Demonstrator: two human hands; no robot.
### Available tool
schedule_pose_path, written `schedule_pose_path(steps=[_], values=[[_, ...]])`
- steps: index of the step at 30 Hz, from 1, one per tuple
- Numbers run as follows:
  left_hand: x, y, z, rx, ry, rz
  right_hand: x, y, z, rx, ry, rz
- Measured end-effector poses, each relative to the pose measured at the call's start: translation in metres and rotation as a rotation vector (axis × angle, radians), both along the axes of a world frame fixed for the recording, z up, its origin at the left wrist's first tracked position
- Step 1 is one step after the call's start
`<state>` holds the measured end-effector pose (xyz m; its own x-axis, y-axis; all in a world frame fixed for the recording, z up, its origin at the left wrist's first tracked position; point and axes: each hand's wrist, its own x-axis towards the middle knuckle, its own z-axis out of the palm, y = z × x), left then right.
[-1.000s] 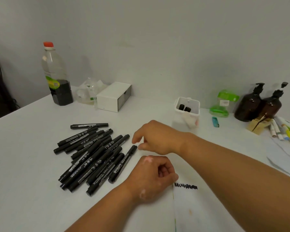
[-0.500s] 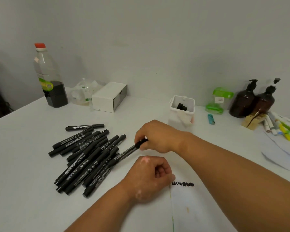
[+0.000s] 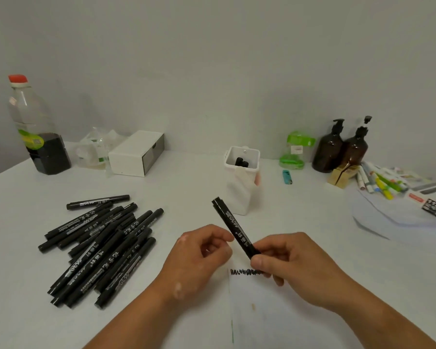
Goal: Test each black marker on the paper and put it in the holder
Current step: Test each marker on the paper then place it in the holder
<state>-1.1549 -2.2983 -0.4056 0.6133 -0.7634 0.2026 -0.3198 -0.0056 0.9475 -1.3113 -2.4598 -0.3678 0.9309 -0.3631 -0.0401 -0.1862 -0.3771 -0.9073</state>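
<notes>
While the white paper [image 3: 275,313] lies nearest on the table [image 3: 186,187], a black scribble [image 3: 244,272] runs along its far edge. Just over that edge the right hand [image 3: 297,268] has its grip pinched, thumb and fingers, around the lower end of one black marker [image 3: 233,227]. The marker is lifted clear of the paper and slants up and to the left. At the paper's far left corner the left hand [image 3: 199,255] has its fingers curled, with the fingertips right at the marker's barrel. Whether that grip actually presses the marker I cannot tell. Left of the paper, a loose pile of black markers [image 3: 98,248] lies flat on the table. Beyond the paper's far edge stands the white holder [image 3: 239,195], with two dark marker ends [image 3: 241,162] showing inside it. Farther back and to the right of the paper lie a small blue lighter [image 3: 287,177] and two brown pump bottles [image 3: 337,149]. Far back to its left sit a white box [image 3: 134,154] and a red-capped bottle [image 3: 38,137].
</notes>
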Motion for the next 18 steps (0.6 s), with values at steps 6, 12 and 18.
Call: schedule_pose_path(steps=[6, 12, 18], values=[[-0.01, -0.003, -0.002, -0.063, 0.164, -0.155, -0.009, 0.02, -0.009, 0.141, -0.016, -0.036], [-0.009, -0.006, -0.008, -0.115, 0.355, -0.278, -0.006, 0.026, -0.021, 0.0, -0.025, -0.119], [-0.011, -0.007, -0.007, -0.118, 0.348, -0.272, -0.012, 0.013, -0.018, -0.034, -0.115, -0.212]])
